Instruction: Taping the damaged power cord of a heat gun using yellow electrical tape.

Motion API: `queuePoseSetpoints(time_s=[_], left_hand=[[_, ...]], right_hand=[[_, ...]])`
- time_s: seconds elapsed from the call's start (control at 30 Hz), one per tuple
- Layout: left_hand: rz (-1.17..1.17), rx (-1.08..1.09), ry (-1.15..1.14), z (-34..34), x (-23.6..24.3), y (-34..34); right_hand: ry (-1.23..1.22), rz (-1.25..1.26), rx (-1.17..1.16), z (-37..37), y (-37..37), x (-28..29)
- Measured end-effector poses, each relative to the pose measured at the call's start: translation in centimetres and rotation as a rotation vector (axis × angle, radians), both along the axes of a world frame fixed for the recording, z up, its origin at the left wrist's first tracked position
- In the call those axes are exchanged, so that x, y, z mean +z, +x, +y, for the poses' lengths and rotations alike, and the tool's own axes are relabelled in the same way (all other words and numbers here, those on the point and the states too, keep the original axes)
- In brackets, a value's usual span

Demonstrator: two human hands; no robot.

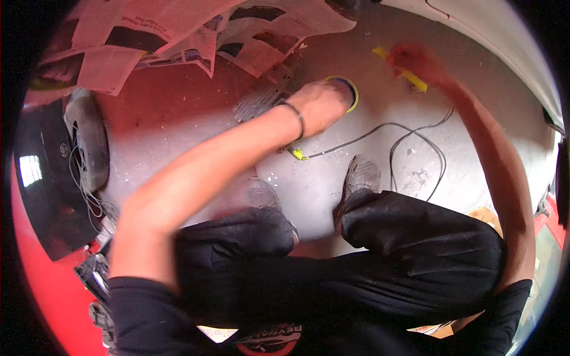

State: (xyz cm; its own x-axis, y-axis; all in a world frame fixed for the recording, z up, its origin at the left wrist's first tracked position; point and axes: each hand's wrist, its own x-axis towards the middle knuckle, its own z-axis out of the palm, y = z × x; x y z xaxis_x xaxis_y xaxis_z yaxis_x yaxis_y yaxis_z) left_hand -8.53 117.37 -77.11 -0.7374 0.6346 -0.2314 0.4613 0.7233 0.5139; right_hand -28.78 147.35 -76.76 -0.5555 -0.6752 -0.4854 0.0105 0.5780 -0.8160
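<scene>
A round, dark-blue piece with a yellow-green rim (355,96) lies at the left hand (319,105), left of a narrow yellow strip (415,81) in the right hand (420,64).
The blurred right fingers close round the strip's middle, its long axis slanting from upper left to lower right; the left hand curves over the round piece, fingertips hidden, so its grip cannot be told.

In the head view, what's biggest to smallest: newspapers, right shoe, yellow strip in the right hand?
1. Newspapers
2. Right shoe
3. Yellow strip, its middle hidden by the right hand
</scene>
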Motion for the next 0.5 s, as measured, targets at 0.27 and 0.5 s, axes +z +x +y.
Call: queuePoseSetpoints(time_s=[0.27,0.5], left_hand=[[0.134,0.442,0.158,3.1,-6.6,4.5],[0.205,-0.34,-0.265,-5.9,-3.4,10.6]], right_hand=[[-0.021,0.114,0.232,-5.1,2.0,2.3],[0.15,0.048,0.526,-8.1,4.8,-0.5]])
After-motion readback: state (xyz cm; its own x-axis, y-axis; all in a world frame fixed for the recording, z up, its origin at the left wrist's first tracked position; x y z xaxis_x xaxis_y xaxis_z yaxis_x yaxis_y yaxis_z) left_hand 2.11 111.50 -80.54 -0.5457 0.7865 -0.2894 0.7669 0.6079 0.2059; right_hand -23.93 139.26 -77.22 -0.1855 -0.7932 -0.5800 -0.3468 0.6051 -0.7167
